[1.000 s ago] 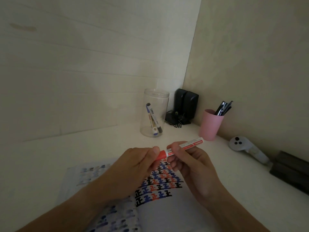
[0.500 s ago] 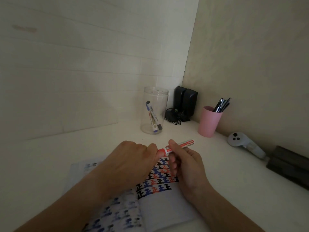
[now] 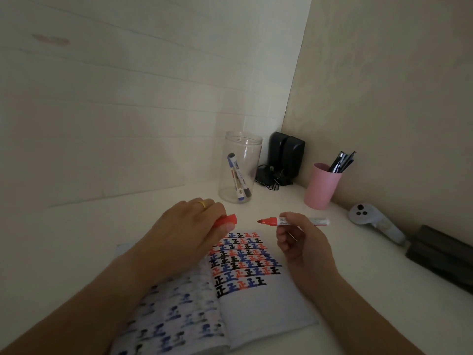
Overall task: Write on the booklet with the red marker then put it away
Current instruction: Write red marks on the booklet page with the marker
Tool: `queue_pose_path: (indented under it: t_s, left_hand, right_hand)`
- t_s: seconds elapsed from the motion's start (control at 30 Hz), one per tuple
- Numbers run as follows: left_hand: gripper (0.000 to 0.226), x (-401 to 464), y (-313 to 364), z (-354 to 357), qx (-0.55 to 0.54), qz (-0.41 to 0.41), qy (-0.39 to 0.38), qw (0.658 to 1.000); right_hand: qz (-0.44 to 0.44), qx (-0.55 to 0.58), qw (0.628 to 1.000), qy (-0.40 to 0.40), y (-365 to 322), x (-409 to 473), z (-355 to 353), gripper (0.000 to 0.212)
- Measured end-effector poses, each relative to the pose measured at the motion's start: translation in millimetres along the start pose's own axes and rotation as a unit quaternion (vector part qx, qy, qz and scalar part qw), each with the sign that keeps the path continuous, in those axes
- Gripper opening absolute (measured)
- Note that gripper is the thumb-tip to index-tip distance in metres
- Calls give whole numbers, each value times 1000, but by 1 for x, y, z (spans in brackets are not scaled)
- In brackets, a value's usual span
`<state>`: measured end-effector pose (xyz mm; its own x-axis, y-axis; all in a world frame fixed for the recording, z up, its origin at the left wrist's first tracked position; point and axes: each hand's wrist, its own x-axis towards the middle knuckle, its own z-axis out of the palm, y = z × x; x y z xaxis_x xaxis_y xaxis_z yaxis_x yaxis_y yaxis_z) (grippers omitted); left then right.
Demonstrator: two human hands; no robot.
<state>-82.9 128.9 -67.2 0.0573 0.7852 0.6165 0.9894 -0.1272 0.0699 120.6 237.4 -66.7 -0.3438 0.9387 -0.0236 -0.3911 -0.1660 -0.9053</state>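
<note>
Above the booklet [image 3: 245,290]: red marker [image 3: 294,221], uncapped, level, tip pointing left, pinched mid-barrel by right hand [image 3: 302,242] fingertips. Cap [image 3: 226,221] was apart from the tip, gripped in closed left hand [image 3: 184,237]. Booklet lay open on desk [image 3: 76,239], rows of characters on its right page.

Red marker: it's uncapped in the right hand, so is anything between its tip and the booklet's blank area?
Nothing visible. The marker is in the right hand, tip bare, above the booklet. The cap is in the left hand, off to the side. The unwritten lower right page lies uncovered.
</note>
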Motion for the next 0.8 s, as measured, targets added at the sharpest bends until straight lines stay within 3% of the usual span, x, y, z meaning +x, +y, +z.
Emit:
queue_pose_path:
  t_s: [0.13,0.27,0.4,0.53,0.8]
  left_hand:
    - [42,-3,-6,4,-8,26,-52,998]
    - [39,-1,-4,2,-19,58,-57,996]
    - [39,-2,-2,2,-49,59,-86,993]
    - [36,-5,-1,9,-62,62,-138,987]
    - [36,-3,-1,11,-70,56,-154,984]
  right_hand:
    - [-33,-119,992,-18,-10,-15,-5,4]
    - [-37,-212,974,-68,-24,-33,-15,13]
    - [-56,-247,965,-70,-14,-49,-31,4]
    - [-105,-279,953,-59,0,-53,-39,12]
    - [-139,-363,919,-67,3,-52,-41,7]
